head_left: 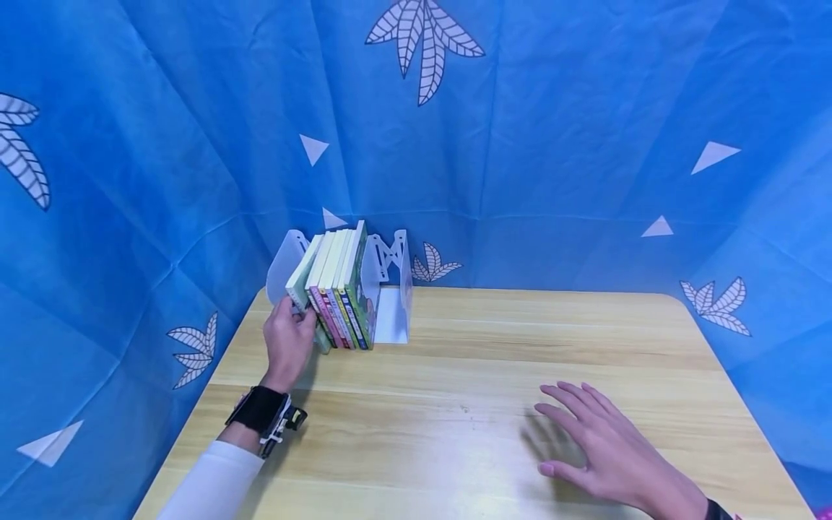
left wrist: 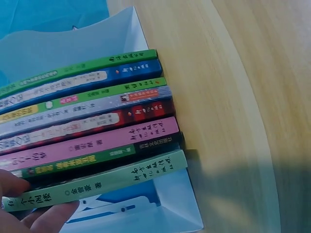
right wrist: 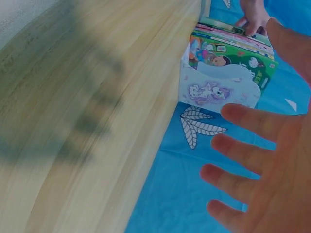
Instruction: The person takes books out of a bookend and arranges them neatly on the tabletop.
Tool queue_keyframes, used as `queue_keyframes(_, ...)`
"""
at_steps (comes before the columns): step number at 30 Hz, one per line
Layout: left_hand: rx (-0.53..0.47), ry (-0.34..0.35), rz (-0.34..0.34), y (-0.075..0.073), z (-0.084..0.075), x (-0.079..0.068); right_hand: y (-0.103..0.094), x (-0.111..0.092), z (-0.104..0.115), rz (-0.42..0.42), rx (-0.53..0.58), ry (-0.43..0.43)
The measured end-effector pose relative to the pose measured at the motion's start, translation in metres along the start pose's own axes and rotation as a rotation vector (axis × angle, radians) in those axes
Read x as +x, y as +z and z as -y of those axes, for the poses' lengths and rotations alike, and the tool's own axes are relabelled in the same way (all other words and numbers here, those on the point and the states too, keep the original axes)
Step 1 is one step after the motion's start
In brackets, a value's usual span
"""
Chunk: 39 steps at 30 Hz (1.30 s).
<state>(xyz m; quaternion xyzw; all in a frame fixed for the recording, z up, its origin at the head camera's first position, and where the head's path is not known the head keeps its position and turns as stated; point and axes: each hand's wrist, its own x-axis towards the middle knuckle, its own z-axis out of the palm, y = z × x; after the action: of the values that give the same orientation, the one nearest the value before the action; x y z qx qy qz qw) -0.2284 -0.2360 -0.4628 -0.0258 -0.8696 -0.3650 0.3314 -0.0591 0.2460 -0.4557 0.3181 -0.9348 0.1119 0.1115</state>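
Observation:
My left hand [head_left: 289, 343] pinches a light green book [left wrist: 102, 182] near the upper end of its spine, thumb on one side and fingers on the other. This book leans at the left end of a row of books [head_left: 338, 296] with green, pink, red, blue and dark spines. A white bookend rack [head_left: 393, 318] holds the row, its left panel beyond the light green book. In the right wrist view a cartoon figure decorates the rack's end panel [right wrist: 211, 90]. Over the right part of the table my right hand [head_left: 601, 448] hovers, fingers spread and holding nothing.
The wooden table [head_left: 487, 361] has rounded far corners. A blue curtain [head_left: 552, 144] with white leaf and triangle prints hangs behind it and along both sides. Inside the rack, a gap lies between the books and the right panel.

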Motion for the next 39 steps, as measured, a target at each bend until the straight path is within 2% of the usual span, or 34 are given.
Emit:
queue_keyframes(7,0.051,0.057,-0.072,-0.017,-0.010,-0.007,-0.002,0.001,0.000,-0.005,0.074,0.030)
queue_keyframes(14,0.055,0.040,-0.106,-0.044,-0.023,-0.012,-0.004,0.002,-0.005,0.017,0.239,0.129)
queue_keyframes(20,0.101,0.053,-0.153,-0.070,-0.031,-0.016,-0.003,0.004,-0.008,0.031,0.317,0.184)
queue_keyframes(28,0.103,0.073,-0.171,-0.099,-0.042,-0.025,-0.002,0.011,-0.007,0.029,0.356,0.199)
queue_keyframes(36,0.162,0.039,-0.176,-0.118,-0.055,-0.034,0.001,0.018,-0.005,0.028,0.346,0.171)
queue_keyframes(39,0.174,0.023,-0.150,-0.122,-0.063,-0.038,0.002,0.020,-0.004,0.027,0.358,0.181)
